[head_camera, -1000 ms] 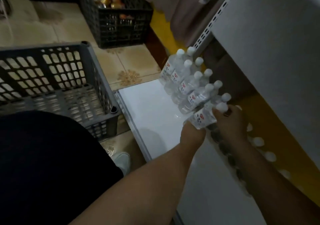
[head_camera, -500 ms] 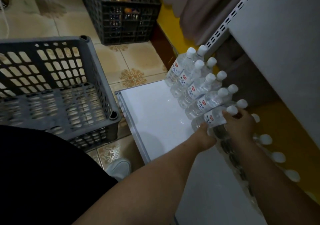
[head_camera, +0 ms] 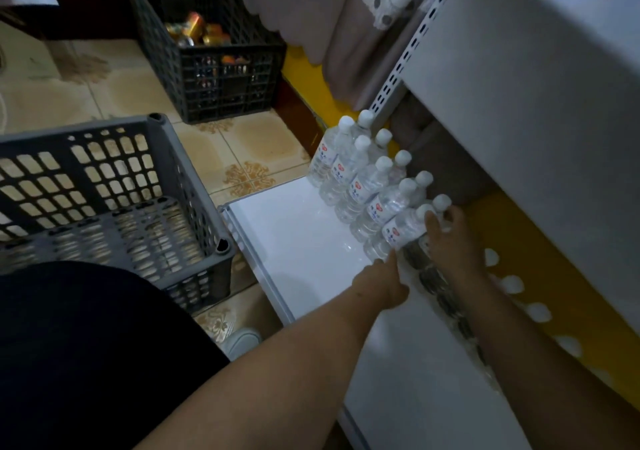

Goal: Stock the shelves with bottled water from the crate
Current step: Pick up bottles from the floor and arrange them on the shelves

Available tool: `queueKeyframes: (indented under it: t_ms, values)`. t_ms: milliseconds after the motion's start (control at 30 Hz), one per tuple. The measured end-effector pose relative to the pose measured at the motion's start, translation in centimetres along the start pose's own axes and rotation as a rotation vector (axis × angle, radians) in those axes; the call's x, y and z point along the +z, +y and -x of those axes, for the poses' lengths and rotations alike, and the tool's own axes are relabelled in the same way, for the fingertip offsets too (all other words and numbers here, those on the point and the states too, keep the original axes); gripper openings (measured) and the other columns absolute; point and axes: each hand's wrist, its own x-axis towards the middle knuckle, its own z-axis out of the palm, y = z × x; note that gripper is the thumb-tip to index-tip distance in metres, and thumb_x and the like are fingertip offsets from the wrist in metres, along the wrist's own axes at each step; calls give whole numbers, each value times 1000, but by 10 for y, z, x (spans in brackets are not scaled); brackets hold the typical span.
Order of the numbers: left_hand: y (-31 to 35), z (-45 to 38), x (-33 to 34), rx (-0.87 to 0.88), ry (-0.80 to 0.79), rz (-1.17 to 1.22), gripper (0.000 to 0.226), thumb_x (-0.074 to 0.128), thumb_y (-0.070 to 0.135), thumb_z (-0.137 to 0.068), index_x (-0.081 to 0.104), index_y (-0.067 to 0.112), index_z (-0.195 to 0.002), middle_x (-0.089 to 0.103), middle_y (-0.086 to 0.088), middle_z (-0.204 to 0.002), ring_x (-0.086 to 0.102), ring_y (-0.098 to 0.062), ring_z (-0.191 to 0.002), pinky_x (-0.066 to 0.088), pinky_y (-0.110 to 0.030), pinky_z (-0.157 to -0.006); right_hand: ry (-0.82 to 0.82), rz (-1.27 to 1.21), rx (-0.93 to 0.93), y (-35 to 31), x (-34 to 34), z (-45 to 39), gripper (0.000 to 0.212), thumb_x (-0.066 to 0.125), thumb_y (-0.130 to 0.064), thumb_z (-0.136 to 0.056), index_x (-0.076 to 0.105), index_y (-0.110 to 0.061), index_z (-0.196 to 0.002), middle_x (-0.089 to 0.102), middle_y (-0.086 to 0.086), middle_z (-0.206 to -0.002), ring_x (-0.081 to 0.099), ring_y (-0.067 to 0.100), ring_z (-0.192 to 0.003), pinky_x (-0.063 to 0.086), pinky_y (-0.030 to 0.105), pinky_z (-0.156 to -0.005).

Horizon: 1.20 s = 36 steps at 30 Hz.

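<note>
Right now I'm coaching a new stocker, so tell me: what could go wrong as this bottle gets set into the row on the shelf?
1. The water bottles stand packed tightly in two rows; a nudge from the right hand on the nearest bottle might topple its neighbours.
2. The left hand only touches that bottle's base with a fingertip, so it may slip sideways on the glossy white shelf.
3. The row's far end sits near the shelf's edge; pushing along it could send a bottle off.

Both hands (head_camera: 450, 241) touch shelf's (head_camera: 294, 241) nearest bottle (head_camera: 401, 229).
</note>
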Motion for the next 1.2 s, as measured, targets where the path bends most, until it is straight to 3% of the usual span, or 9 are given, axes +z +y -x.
queueKeyframes:
  t_ms: [133, 233, 333, 433, 533, 667, 833, 1000, 1200]
  values:
    - [-10, 42, -4, -14, 46, -213, 79, 50, 37, -95, 4, 19, -156, 34, -18, -149, 38, -37, -134, 36, -46, -107, -201, 72, -138, -37, -33, 46, 48, 36, -44, -102, 52, -9, -130, 61, 13, -123, 56, 32, -114, 39, 29, -85]
    - [-13, 94, -21, -20, 80, -344, 75, 45, 42, -98, 3, 18, -156, 28, -16, -153, 31, -37, -138, 32, -46, -109, -203, 41, -271, -72, -58, 83, 67, 29, -64, -95, 52, -16, -136, 57, 7, -136, 52, 26, -126, 41, 36, -106]
    - [-6, 149, -48, 38, 186, -425, 72, 43, 45, -98, 11, 16, -156, 33, -17, -149, 36, -37, -133, 36, -47, -105, -210, 38, -338, -116, -90, 120, 64, 28, -62, -97, 42, -23, -146, 46, 1, -148, 41, 22, -138, 32, 34, -113]
    - [8, 203, -69, 134, 282, -509, 64, 43, 46, -97, 25, 15, -151, 42, -18, -141, 43, -38, -125, 42, -48, -100, -204, 38, -407, -152, -126, 162, 54, 31, -52, -102, 41, -24, -147, 45, 0, -149, 40, 20, -138, 29, 27, -109]
    - [32, 258, -75, 279, 356, -526, 54, 44, 44, -97, 36, 19, -144, 48, -14, -135, 49, -34, -119, 46, -45, -94, -201, 42, -478, -174, -164, 204, 62, 29, -63, -97, 39, -28, -148, 43, -2, -151, 39, 18, -140, 29, 39, -116]
    - [76, 319, -60, 508, 421, -481, 38, 46, 40, -96, 52, 21, -129, 59, -7, -121, 59, -28, -107, 52, -40, -86, -79, 21, -570, -190, -233, 252, 52, 32, -49, -103, 49, -18, -141, 54, 0, -142, 48, 17, -129, 36, 32, -107]
    - [140, 375, -15, 811, 411, -481, 31, 45, 36, -96, 59, 19, -118, 58, 0, -105, 59, -20, -89, 53, -40, -75, 159, 14, -484, -169, -323, 286, 60, 26, -57, -100, 37, -23, -149, 40, -5, -153, 38, 15, -139, 28, 32, -112]
    - [199, 409, 42, 988, 307, -430, 46, 44, 38, -97, 45, 24, -140, 56, 0, -123, 58, -18, -105, 52, -37, -86, 319, 62, -284, -113, -398, 318, 65, 29, -59, -99, 28, -22, -153, 29, -3, -159, 27, 16, -145, 21, 32, -115]
    - [246, 437, 121, 1119, 209, -329, 51, 40, 42, -100, 35, 26, -148, 50, 1, -138, 51, -14, -123, 48, -33, -96, 381, 138, -70, -38, -460, 368, 73, 30, -63, -96, 20, -22, -156, 22, -2, -162, 22, 16, -148, 19, 35, -118]
